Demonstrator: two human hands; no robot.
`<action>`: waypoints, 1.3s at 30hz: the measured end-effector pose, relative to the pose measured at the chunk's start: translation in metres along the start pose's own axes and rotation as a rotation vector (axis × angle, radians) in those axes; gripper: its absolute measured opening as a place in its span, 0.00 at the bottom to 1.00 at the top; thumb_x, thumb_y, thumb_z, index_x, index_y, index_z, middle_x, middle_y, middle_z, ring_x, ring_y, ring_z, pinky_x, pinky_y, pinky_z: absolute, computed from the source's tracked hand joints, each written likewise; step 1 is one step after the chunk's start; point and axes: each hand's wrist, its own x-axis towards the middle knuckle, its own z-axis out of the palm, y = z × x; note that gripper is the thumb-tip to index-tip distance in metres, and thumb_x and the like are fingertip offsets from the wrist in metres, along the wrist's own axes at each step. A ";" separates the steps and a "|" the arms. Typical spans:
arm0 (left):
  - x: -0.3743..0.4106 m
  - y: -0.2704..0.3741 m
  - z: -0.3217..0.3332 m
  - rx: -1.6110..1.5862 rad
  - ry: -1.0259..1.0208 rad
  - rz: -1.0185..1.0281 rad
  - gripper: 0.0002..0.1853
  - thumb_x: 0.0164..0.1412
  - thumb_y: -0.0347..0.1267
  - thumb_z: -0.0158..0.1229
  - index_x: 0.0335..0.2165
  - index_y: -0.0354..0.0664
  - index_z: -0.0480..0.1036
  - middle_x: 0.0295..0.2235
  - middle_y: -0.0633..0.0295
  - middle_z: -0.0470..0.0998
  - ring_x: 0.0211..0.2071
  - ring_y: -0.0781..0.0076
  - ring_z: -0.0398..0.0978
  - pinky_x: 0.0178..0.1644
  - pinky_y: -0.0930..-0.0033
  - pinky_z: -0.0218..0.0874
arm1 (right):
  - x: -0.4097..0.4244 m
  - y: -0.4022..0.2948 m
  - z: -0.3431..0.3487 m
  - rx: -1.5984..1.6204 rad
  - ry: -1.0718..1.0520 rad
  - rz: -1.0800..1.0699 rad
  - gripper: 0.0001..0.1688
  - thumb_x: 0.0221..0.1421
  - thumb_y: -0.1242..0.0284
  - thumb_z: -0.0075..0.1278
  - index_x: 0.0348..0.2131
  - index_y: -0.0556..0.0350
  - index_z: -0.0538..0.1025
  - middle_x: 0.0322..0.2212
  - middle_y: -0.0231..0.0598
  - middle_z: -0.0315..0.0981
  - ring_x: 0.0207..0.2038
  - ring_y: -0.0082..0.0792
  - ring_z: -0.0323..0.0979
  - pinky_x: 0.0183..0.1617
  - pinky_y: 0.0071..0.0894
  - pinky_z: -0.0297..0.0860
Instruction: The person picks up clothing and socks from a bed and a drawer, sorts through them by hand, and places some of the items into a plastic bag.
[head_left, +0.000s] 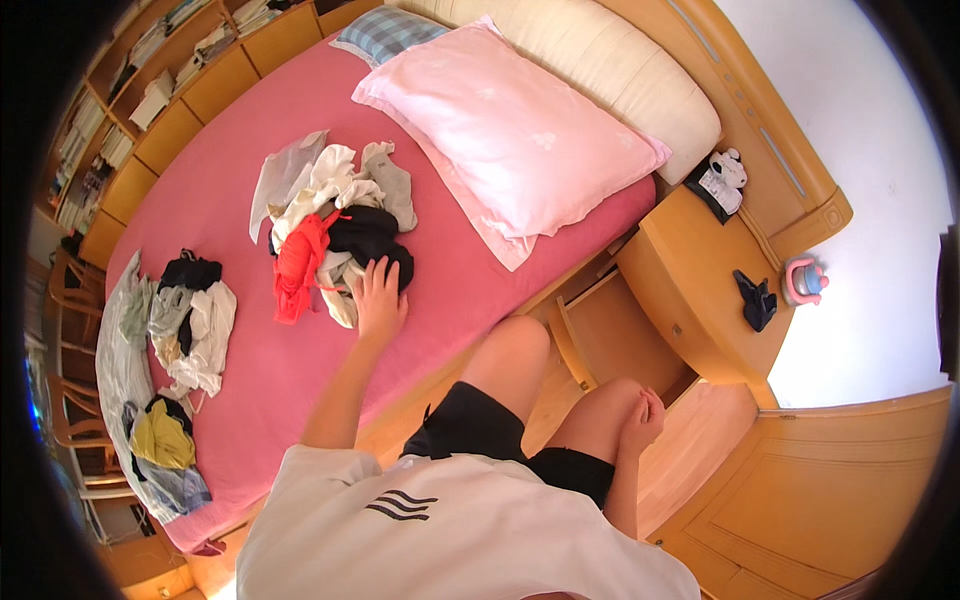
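Note:
My left hand (380, 301) lies on the near edge of a heap of clothes on the bed, its fingers spread over a black garment (367, 234) and a cream one (339, 301); it does not plainly grip either. A red garment with thin straps (298, 262) sits on the heap's left side. White, grey and sheer pieces form the far side of the heap. Beside my knee, my right hand (646, 414) rests with its fingers loosely curled; whether anything is inside them cannot be told.
More clothes, among them a yellow garment (163, 436) and a white one (210, 330), lie at the bed's left. A pink pillow (510, 127) is at the headboard. An open drawer (622, 330) of the wooden nightstand (697, 277) stands beyond my knees. Bookshelves line the far left.

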 end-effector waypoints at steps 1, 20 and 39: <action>-0.010 0.005 0.006 0.041 0.007 0.009 0.32 0.51 0.29 0.54 0.57 0.40 0.60 0.58 0.53 0.61 0.61 0.49 0.55 0.63 0.49 0.45 | -0.002 0.008 0.001 -0.050 -0.027 -0.041 0.07 0.58 0.77 0.49 0.35 0.62 0.77 0.40 0.46 0.75 0.45 0.38 0.71 0.50 0.33 0.67; -0.006 0.006 0.037 -0.093 0.134 -0.059 0.31 0.43 0.26 0.49 0.51 0.40 0.65 0.56 0.55 0.64 0.59 0.51 0.58 0.61 0.47 0.45 | 0.074 0.132 0.037 0.368 -0.020 0.686 0.24 0.62 0.66 0.45 0.54 0.57 0.65 0.40 0.36 0.72 0.42 0.30 0.73 0.38 0.28 0.70; -0.006 0.002 0.042 0.059 0.161 -0.088 0.29 0.44 0.28 0.48 0.50 0.40 0.66 0.54 0.57 0.66 0.55 0.53 0.63 0.57 0.50 0.50 | 0.006 0.181 0.059 -0.277 0.953 0.897 0.28 0.50 0.71 0.57 0.47 0.64 0.64 0.44 0.50 0.67 0.44 0.41 0.71 0.45 0.33 0.70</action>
